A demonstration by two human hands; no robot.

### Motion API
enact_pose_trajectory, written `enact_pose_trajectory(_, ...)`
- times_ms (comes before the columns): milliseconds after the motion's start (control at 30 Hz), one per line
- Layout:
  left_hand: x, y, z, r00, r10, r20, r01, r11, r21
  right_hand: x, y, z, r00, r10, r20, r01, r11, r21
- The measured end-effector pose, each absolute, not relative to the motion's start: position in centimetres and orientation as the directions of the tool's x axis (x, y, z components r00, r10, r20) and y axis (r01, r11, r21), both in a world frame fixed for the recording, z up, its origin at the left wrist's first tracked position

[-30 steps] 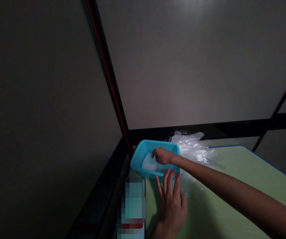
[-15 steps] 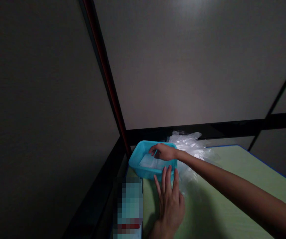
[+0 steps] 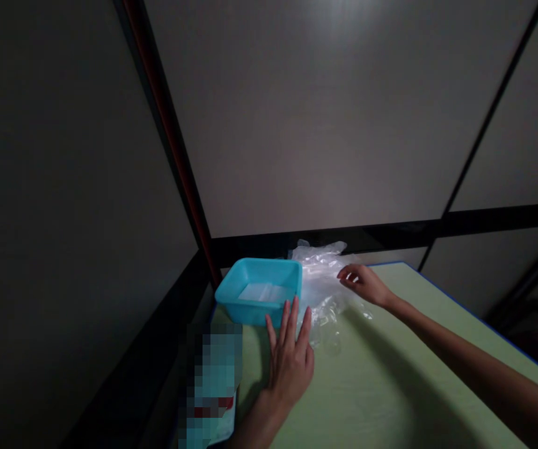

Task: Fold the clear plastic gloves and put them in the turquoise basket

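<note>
A turquoise plastic basin point(image 3: 250, 313) stands near the table's back left corner, with flat whitish translucent pieces point(image 3: 264, 292) on its floor. My left hand point(image 3: 291, 352) is at the basin's near right corner, fingers spread and fingertips at the rim. To the right of the basin lies a loose pile of clear, thin plastic gloves point(image 3: 320, 284), some with finger shapes sticking out. Over the right side of that pile is my right hand point(image 3: 365, 285), fingers loosely bent and apart, with nothing visible in them. Whether it touches the plastic I cannot tell.
The light green table point(image 3: 357, 380) has a blue edge and stands against grey panelled walls point(image 3: 320, 125). A blurred teal and red item point(image 3: 215, 380) lies at the table's left side, near my left forearm.
My right hand has come out of the basin and moved right, over the clear gloves. The left hand stays by the basin's rim. The view has shifted slightly right.
</note>
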State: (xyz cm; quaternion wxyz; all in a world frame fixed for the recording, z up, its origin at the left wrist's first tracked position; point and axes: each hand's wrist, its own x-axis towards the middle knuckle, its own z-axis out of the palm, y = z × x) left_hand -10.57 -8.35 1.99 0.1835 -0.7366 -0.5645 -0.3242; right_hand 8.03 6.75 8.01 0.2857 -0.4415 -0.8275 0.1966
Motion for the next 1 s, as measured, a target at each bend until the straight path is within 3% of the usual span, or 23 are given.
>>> enact_pose_trajectory(200, -10.3, -8.7, 2.3, 0.334, 0.625, 0.705, 0.85, -0.523, 0.061, 8.9, 6.5, 4.8, -0.334, 0.884, 0.328, 0.732, 0.463, -0.5)
enact_pose_trajectory(467, -10.3, -8.4, 2.1, 0.268, 0.64, 0.72, 0.807, -0.557, 0.195, 4.6, 6.7, 6.2, -0.399, 0.858, 0.324, 0.781, 0.503, -0.37)
enact_pose_trajectory(667, -10.2, -8.3, 2.3, 0.264, 0.656, 0.707, 0.789, -0.569, 0.233, 4.1, 6.9, 7.4, -0.388, 0.858, 0.338, 0.778, 0.501, -0.378)
enact_pose_trajectory(1000, -10.0, -7.8, 1.7, 0.408, 0.671, 0.619, 0.736, -0.643, 0.212, 4.3, 3.9, 5.3, -0.36, 0.892, 0.273, 0.808, 0.445, -0.386)
